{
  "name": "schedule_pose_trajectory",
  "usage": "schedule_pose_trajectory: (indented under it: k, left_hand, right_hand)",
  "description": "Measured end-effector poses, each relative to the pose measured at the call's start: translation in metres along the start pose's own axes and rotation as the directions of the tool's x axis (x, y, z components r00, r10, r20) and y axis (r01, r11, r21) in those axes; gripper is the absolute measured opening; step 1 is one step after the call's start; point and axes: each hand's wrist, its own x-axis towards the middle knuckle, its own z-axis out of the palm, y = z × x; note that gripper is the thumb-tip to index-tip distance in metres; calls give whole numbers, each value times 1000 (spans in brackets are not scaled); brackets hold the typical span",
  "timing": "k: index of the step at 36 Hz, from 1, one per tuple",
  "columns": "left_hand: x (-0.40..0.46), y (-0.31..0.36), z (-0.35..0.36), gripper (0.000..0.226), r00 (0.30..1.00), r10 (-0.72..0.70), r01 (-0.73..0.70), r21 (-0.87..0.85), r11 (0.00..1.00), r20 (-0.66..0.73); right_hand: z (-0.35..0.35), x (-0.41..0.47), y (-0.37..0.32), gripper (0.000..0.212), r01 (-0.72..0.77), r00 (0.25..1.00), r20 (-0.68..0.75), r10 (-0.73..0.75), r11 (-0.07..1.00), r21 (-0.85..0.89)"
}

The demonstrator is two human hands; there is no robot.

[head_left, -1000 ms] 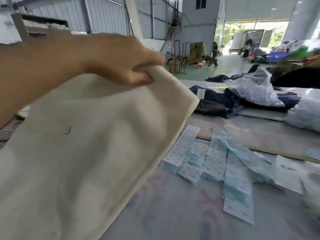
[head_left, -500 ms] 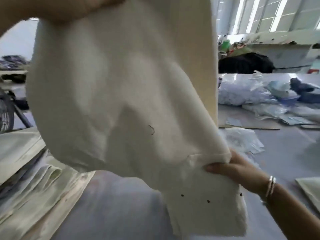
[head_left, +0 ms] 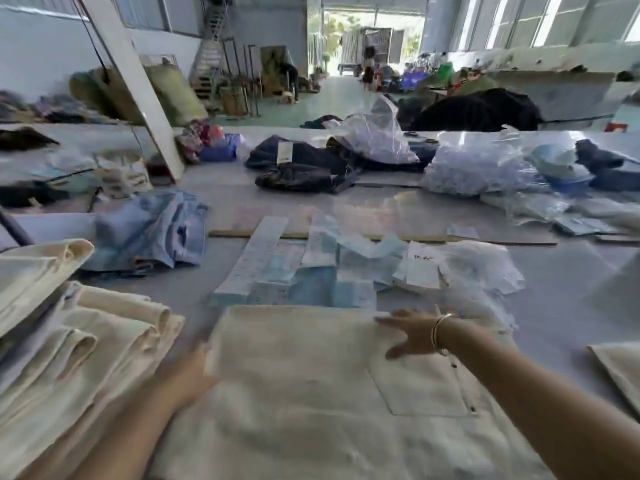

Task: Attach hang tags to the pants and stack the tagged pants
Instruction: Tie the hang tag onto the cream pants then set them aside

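1. While cream pants are lying flat at the worktop's near edge, folded pants are stacking at the left edge.
2. Hang tags are lying mid-worktop.
3. Right hand is pressing the pants, fingers straight.
4. Left hand is blurring at the pants' left edge; its grip cannot be told.

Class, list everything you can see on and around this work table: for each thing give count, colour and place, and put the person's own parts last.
Cream pants: one, spread flat, nearest on the table.
Stack of cream pants: one pile, count unclear, near left.
Light blue garment: one, crumpled, left of centre.
Hang tags: several rows, white and pale blue, just beyond the flat pants.
Dark garments: one heap, navy, far centre.
Clear plastic bags: several, far right.
Table: one, grey.
Bracelets: silver, count unclear, on the right wrist.
Left hand: blurred, at the pants' left edge.
Right hand: fingers straight, resting on the pants' far edge.
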Motion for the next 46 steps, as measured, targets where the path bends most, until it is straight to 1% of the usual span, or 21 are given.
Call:
schedule_pose_trajectory:
  k: [3, 5, 9, 12, 15, 17, 20, 23, 25, 30, 32, 34, 35, 36, 38, 40, 41, 42, 43, 45, 46]
  left_hand:
    - [-1, 17, 23, 48, 978, -72, 92, 93, 991, -195]
    - [-3, 40, 22, 51, 950, -37, 91, 160, 983, -309]
    - [-15, 111, 39, 47, 840, 291, -343, -32, 939, -457]
    - [-21, 143, 64, 60, 883, 353, -393, -76, 916, -310]
    - [-20, 146, 90, 66, 902, 320, -331, 10, 943, -289]
    - [-22, 144, 95, 66, 899, 307, -312, 36, 949, -312]
    - [-20, 144, 96, 65, 892, 297, -301, 42, 953, -339]
    - [-21, 146, 96, 64, 883, 296, -304, 36, 952, -364]
    - [-21, 146, 96, 65, 877, 297, -312, 24, 950, -377]
    - [-25, 147, 92, 64, 875, 288, -328, -37, 944, -388]
    - [-24, 149, 87, 63, 893, 279, -311, -37, 950, -354]
    - [-23, 153, 76, 56, 912, 259, -303, -96, 948, -318]
    - [-25, 156, 70, 46, 913, 256, -329, -203, 922, -318]
    - [-28, 161, 65, 33, 903, 245, -381, -394, 836, -354]
    - [-40, 171, 55, 11, 918, 162, -395, -808, 437, -362]
    - [-49, 184, 48, 20, 965, 172, -201, -980, 3, -198]
    - [-51, 189, 49, 30, 970, 214, -94, -988, -124, -119]
    - [-52, 190, 51, 36, 970, 231, -31, -982, -185, -74]
    - [-51, 189, 56, 40, 972, 227, -11, -983, -185, -54]
    - [-46, 178, 64, 44, 978, 193, -88, -996, 24, -82]
    - [-44, 173, 69, 44, 975, 190, -139, -984, 112, -116]
  right_hand:
    - [48, 9, 2, 90, -37, 998, -54, 37, 999, 13]
    - [63, 9, 4, 88, -29, 992, -125, 34, 998, 47]
    - [65, -1, 2, 84, 17, 968, -250, 25, 987, 162]
    - [61, -18, 11, 68, 90, 904, -420, 81, 924, 372]
    - [60, -45, 51, 38, 58, 741, -557, 375, 790, 610]
    - [60, -67, 89, 33, -118, 689, -439, 577, 686, 718]
    - [63, -98, 133, 43, -442, 710, -56, 702, 506, 740]
    - [71, -111, 144, 40, -531, 746, 273, 607, 294, 795]
    - [76, -112, 142, 34, -504, 783, 343, 519, 206, 839]
    - [39, -128, 116, 36, -307, 906, 301, 296, -27, 951]
    - [11, -134, 92, 35, -210, 957, 215, 197, -49, 977]
    - [-10, -132, 58, 30, -88, 988, 86, 131, 8, 996]
    - [-16, -127, 41, 27, -30, 991, 21, 135, 63, 998]
    - [-19, -121, 21, 25, 16, 986, -36, 164, 120, 993]
    - [-17, -106, -22, 21, 80, 963, -127, 238, 199, 977]
    - [-3, -88, -64, 18, 137, 939, -211, 272, 266, 954]
    - [9, -77, -81, 18, 161, 925, -246, 288, 291, 943]
    - [24, -69, -95, 19, 177, 913, -274, 302, 312, 933]
    - [38, -60, -104, 19, 193, 899, -308, 311, 351, 916]
    - [61, -50, -109, 9, 226, 864, -360, 352, 367, 902]
    - [67, -47, -106, 8, 250, 845, -345, 408, 268, 930]
